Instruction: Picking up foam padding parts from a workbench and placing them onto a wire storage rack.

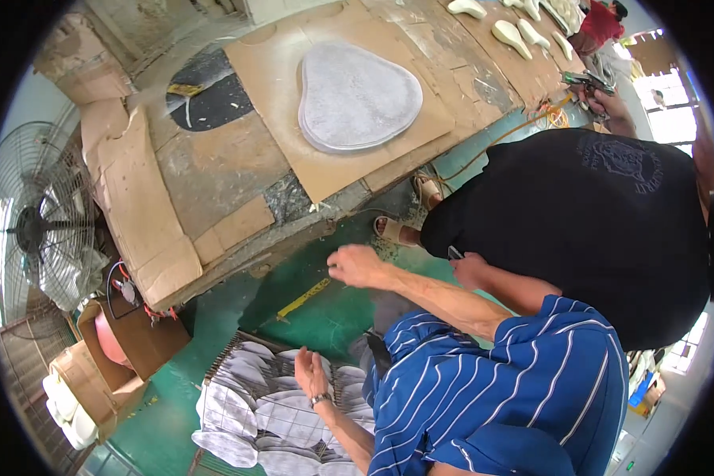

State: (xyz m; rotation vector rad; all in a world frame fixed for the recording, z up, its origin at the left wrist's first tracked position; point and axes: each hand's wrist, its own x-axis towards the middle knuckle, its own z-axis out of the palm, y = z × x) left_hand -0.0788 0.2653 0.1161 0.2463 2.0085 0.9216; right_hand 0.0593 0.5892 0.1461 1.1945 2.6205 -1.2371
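Here on the table (198, 170), one pad (361, 95) sits atop cardboard (270, 79); left of the table, a fan (33, 228); before it, racked pads (232, 408); right, a co-worker (587, 214)!

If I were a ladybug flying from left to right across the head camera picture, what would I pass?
Wire-cage fan → black oval patch on the table → your left hand → your right hand → co-worker's lower hand → spray gun.

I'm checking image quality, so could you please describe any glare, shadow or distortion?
Head view: glare bleaches the upper-right window; head view: the green floor darkens beneath the table; head view: fisheye bows straight edges toward the black rim.
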